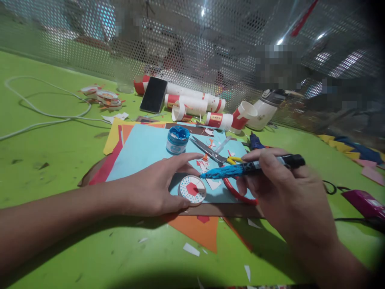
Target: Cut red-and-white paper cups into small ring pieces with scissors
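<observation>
A white paper disc point(197, 196) with a red pentagon in its middle and small blue dots around it sits at the near edge of the light-blue paper point(138, 148). My left hand point(156, 186) holds the disc, its thumb on the near rim and its fingers curved around the far side. In my right hand point(282, 188) is a marker pen point(234, 170), its front half smeared with blue paint. The pen's tip points left, at the disc's upper right edge; whether it touches cannot be made out. Behind the disc stands an open jar of blue paint point(177, 140).
Scissors point(210, 150) with yellow-and-red handles lie among paper scraps, right of the jar. Paper cups point(219, 119), a phone point(153, 95) and a kettle point(264, 110) line the back by a perforated screen. A white cable point(45, 122) loops at left; decorated discs point(108, 98) lie nearby.
</observation>
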`<state>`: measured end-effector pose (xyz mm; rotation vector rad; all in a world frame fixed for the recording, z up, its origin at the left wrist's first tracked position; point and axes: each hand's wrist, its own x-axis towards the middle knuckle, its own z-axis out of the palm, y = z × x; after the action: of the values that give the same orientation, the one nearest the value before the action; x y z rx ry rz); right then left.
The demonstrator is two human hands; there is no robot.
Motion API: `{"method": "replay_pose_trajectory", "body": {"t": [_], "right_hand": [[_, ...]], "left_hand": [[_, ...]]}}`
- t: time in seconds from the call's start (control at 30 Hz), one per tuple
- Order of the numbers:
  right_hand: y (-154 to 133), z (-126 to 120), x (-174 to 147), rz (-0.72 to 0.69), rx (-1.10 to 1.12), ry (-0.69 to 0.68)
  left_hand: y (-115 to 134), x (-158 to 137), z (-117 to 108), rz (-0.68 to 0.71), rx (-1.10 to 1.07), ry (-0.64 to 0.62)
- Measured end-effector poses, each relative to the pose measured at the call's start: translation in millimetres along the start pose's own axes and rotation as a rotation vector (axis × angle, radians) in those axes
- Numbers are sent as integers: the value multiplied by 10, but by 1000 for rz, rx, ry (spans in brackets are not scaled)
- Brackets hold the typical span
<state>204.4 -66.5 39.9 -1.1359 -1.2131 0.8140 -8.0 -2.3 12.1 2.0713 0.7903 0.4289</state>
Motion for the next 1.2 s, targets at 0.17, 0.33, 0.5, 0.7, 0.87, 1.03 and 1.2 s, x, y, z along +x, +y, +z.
{"method": "replay_pose_trajectory", "body": {"t": [0.17,0.33,0.5,0.7,0.87,1.03,1.2], "right_hand": [[23,-25,32,74,13,-95],[56,-83,19,139,3,-187],[31,-18,-65,87,-225,-129],[5,76,-77,-132,-513,-129],[33,78,-63,-141,-536,-126],[31,81,-64,-161,-569,-144],[36,58,-62,-273,-675,-133]], "left_hand": [[17,39,23,-8,3,24],[40,47,44,-19,37,69],[35,50,56,-16,51,71],[3,52,62,-16,57,76],[19,47,64,-32,62,72],[25,50,75,-27,58,80],[19,52,77,-24,72,78]]}}
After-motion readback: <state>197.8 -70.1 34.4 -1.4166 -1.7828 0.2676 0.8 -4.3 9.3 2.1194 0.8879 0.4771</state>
